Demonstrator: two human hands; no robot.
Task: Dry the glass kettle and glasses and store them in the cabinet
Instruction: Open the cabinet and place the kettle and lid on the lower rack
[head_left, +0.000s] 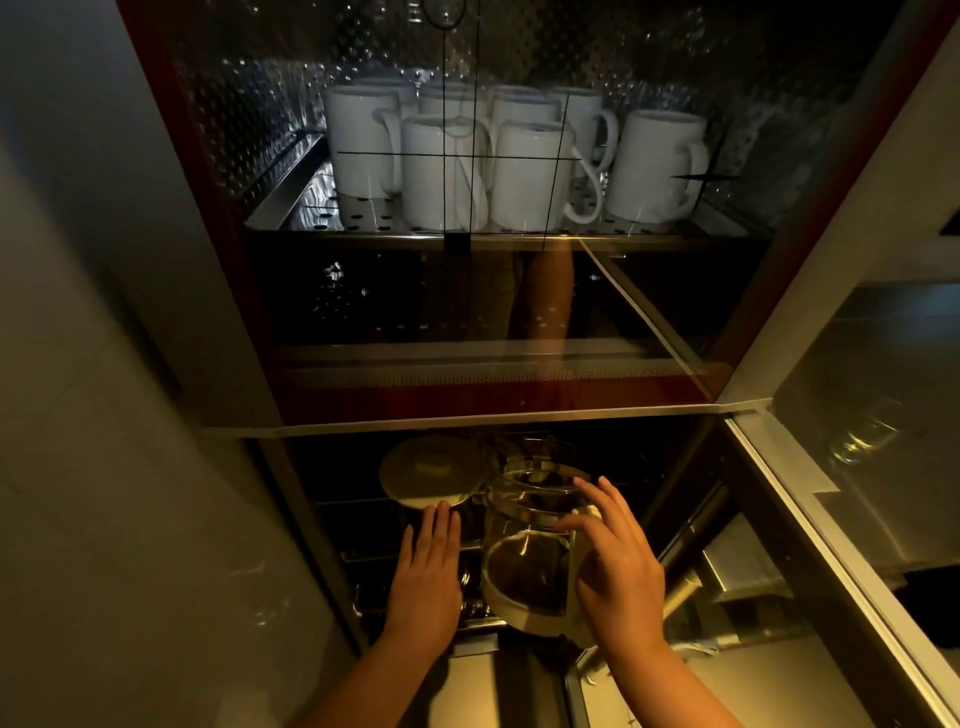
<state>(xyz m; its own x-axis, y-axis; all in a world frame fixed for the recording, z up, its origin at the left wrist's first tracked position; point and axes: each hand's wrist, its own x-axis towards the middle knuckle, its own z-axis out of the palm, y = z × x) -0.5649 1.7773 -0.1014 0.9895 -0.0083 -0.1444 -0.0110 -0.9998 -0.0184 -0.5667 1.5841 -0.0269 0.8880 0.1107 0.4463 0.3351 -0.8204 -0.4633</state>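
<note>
The person faces a tall cabinet (218, 291) with dark reddish framing, seen from above and in dim light. Behind the upper compartment's closed glass front, a perforated metal tray (291, 202) carries a cluster of white ceramic mugs (524, 176), standing close together with their handles turned various ways; one more mug (655, 166) stands slightly apart at the right end of the tray.

The lower compartment is open, its glass door (852, 415) swung out to the right. Inside it, on a wire rack (363, 551), stands the glass kettle (530, 551), upright, with its open mouth toward the camera. Just behind and to the left of the kettle sits a round pale lid (431, 475), resting on top of something that cannot be made out in the dark.

The left hand (428, 566) lies flat and open, palm down, over the rack just left of the kettle, its fingertips (441, 512) reaching the near edge of the lid; it grips nothing. The right hand (618, 566) is spread with its fingers loosely curved against the kettle's right side and rim, with the thumb across the glass wall. Whether it truly clasps the kettle or only rests against it cannot be told from this view.

A faint reflection of drinking glasses (862, 436) shows in the open door's pane.
</note>
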